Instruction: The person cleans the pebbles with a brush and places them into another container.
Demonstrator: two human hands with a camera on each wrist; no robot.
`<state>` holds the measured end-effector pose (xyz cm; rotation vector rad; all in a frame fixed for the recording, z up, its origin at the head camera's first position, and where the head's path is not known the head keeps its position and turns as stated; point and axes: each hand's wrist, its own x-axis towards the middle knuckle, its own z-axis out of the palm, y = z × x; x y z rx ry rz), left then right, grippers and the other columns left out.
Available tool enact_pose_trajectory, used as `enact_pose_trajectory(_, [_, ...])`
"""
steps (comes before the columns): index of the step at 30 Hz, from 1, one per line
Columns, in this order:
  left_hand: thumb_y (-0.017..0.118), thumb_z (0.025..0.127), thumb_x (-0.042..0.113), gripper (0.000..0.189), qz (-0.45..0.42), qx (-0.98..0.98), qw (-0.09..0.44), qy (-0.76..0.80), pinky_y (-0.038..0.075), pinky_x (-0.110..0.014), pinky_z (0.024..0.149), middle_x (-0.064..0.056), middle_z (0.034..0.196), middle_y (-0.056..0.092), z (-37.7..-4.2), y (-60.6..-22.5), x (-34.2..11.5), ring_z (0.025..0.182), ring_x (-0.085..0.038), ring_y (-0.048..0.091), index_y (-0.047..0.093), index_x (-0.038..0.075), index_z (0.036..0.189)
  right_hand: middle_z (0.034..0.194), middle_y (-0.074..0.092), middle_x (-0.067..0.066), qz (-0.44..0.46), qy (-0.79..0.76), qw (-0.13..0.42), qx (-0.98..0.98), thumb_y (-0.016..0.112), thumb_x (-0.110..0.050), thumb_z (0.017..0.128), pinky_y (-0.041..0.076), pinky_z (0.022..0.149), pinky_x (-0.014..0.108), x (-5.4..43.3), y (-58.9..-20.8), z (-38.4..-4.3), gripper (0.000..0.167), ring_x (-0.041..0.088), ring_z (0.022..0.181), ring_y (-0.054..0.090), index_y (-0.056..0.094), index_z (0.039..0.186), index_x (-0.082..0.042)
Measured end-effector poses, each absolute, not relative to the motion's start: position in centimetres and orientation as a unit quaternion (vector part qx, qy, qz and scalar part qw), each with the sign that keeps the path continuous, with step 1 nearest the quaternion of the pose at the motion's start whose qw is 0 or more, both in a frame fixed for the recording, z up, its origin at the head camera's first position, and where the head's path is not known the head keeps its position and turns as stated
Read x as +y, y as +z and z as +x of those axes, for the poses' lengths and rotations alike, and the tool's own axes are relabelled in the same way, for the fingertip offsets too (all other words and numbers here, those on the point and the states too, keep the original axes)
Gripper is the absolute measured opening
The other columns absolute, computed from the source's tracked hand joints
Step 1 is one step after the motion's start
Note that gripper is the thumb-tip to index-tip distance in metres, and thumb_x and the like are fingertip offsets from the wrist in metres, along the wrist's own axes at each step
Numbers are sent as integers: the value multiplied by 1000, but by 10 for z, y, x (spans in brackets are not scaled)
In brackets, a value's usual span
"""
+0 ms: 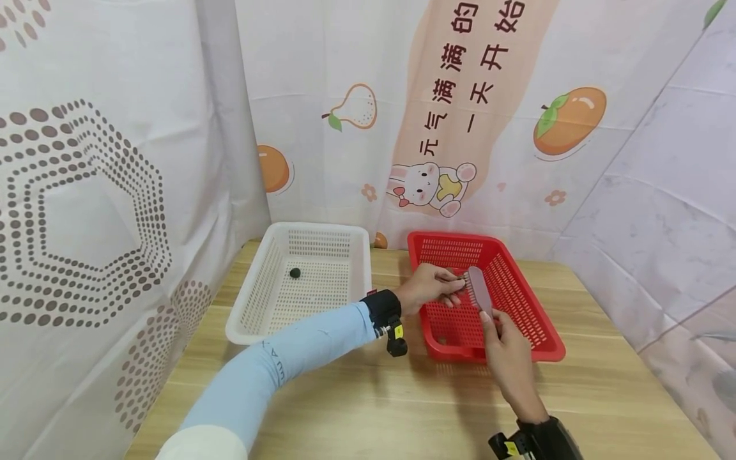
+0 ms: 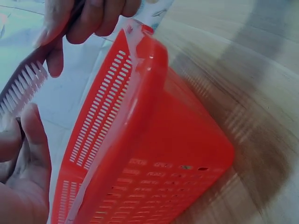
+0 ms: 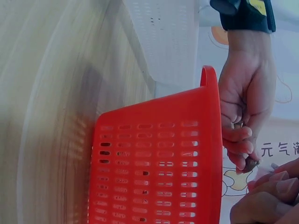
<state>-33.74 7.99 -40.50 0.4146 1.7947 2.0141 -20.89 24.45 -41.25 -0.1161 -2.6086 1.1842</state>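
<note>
Over the red basket [image 1: 526, 300], my right hand [image 1: 508, 351] grips a mauve brush [image 1: 480, 291] by its handle. Its pale bristles face my left hand [image 1: 428, 287]. Between thumb and fingers, the left hand pinches a small dark brownish thing [image 3: 252, 164], mostly covered by the fingertips; I cannot tell its kind. In the left wrist view the bristles [image 2: 23, 88] come right down to the left fingertips. A small brownish thing [image 1: 442, 340] lies in the near left corner of the red basket.
To the left on the wooden table [image 1: 356, 409] stands a white basket [image 1: 247, 313] with a small dark green round thing [image 1: 295, 273] inside. A printed curtain [image 1: 322, 57] hangs behind both baskets, and other sheets hang at the sides.
</note>
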Motion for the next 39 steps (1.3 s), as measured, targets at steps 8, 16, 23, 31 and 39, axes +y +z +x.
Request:
enact_pose_trajectory(8, [74,95,8,9,159,643,228,714,62,-38,77,-25,97,74,-330,-406,81,71,-22,72,79,4,101,83,52,11,-34,396,133,-908,42,-42,111,35,51,28,241,-412,-211,53,18,66,46,54,138,2])
enact_pose_trajectory(16, [73,94,7,7,174,660,211,700,62,-34,72,-24,95,74,-329,-406,82,69,-20,72,77,5,99,82,51,11,-37,389,132,-911,40,-42,111,34,50,28,242,-412,-214,54,17,63,45,53,138,3])
enact_pose_trajectory(23, [69,97,5,14,131,623,192,747,61,-40,81,-11,87,75,-331,-406,83,72,-19,72,77,1,108,86,55,12,-29,374,131,-918,42,-41,111,36,52,28,243,-417,-210,52,19,68,47,52,138,3])
enact_pose_trajectory(31, [67,99,4,18,106,599,184,772,61,-30,71,-12,91,75,-335,-405,78,72,-18,71,76,-2,113,85,54,12,-20,366,125,-922,43,-37,112,36,51,27,243,-420,-204,51,18,65,47,50,139,6])
enact_pose_trajectory(39, [69,98,6,19,148,657,209,709,57,-28,62,-15,98,76,-332,-406,78,71,-20,73,75,1,115,82,55,12,-17,362,157,-919,46,-32,111,35,50,27,245,-419,-209,46,18,63,46,55,133,7])
